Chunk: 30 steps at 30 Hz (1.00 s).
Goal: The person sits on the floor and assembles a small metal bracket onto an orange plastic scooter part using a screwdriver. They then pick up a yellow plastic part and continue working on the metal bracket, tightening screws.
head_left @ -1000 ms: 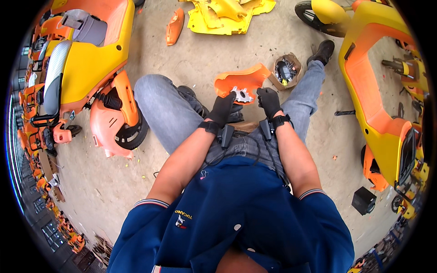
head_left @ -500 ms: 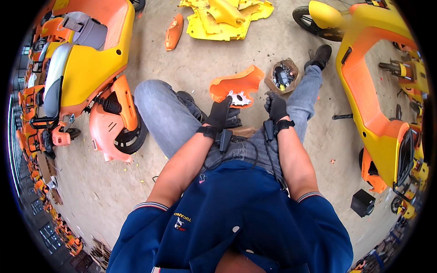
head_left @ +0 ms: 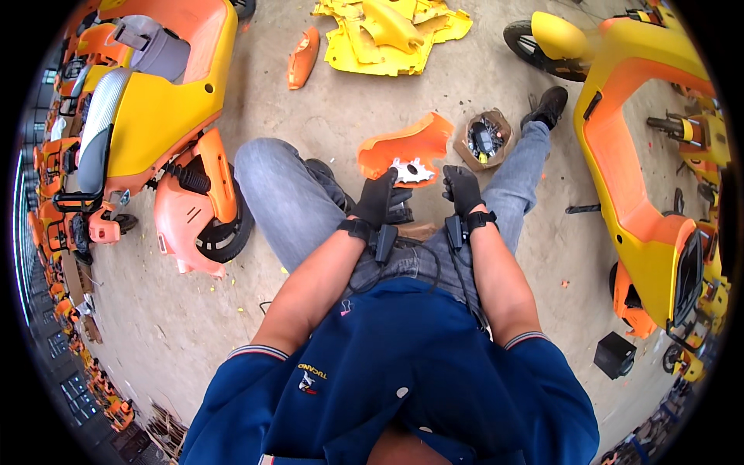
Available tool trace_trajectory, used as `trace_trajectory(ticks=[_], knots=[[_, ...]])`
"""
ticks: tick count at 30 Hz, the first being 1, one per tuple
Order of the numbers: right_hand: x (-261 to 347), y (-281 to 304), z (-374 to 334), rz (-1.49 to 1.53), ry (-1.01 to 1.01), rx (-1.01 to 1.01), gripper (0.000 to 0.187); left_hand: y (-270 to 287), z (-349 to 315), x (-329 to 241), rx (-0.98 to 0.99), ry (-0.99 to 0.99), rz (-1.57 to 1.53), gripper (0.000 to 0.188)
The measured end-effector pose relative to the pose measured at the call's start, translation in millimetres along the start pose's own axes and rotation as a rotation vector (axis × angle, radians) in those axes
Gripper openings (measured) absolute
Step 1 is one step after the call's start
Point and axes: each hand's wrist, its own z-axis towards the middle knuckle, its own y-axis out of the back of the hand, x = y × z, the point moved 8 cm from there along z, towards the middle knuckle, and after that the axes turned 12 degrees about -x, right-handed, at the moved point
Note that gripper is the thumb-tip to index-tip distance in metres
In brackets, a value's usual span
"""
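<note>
An orange curved plastic scooter panel (head_left: pixel 415 138) is in front of my lap, its hollow side toward me. A whitish bracket (head_left: pixel 411 170) with a dark round centre sits inside its near end. My left hand (head_left: pixel 377 198), in a black glove, grips the panel's near left edge, thumb by the bracket; the fingers below are partly hidden. Just right of the panel's near end is my right hand (head_left: pixel 463 190), also gloved, its fingers closed together. What those fingers hold, if anything, is too small to make out.
An open box (head_left: pixel 501 155) of small dark parts stands beyond my right hand, beside my leg. Yellow panels (head_left: pixel 380 39) and an orange piece (head_left: pixel 303 58) lie farther off. Scooters stand at left (head_left: pixel 167 116) and right (head_left: pixel 612 155); a black box (head_left: pixel 614 355) is at lower right.
My right hand has moved slightly left and nearer to the panel, away from the box of parts. My left hand keeps its grip. The whole view has shifted a little.
</note>
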Motion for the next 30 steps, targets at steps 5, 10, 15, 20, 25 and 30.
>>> trace_trajectory(ticks=[5,10,15,20,25,30], knots=[[3,-2,5,-0.026,0.083,-0.004,0.023,-7,-6,1,0.042,0.077,-0.003,0.036],[9,3,2,-0.012,0.119,-0.084,0.029,-9,-6,1,0.044,0.051,-0.011,0.035],[7,-2,-4,-0.066,0.069,-0.024,0.029,-14,-15,-2,0.108,0.119,-0.022,0.030],[3,-10,-1,-0.144,0.100,0.116,0.030,-18,-11,-6,0.146,0.004,-0.027,0.025],[4,-13,-5,-0.138,0.081,0.143,0.032,-14,-5,-3,0.194,-0.016,0.048,0.034],[9,-20,-5,-0.240,0.236,0.237,0.044,-21,-9,-7,0.226,-0.048,0.034,0.036]])
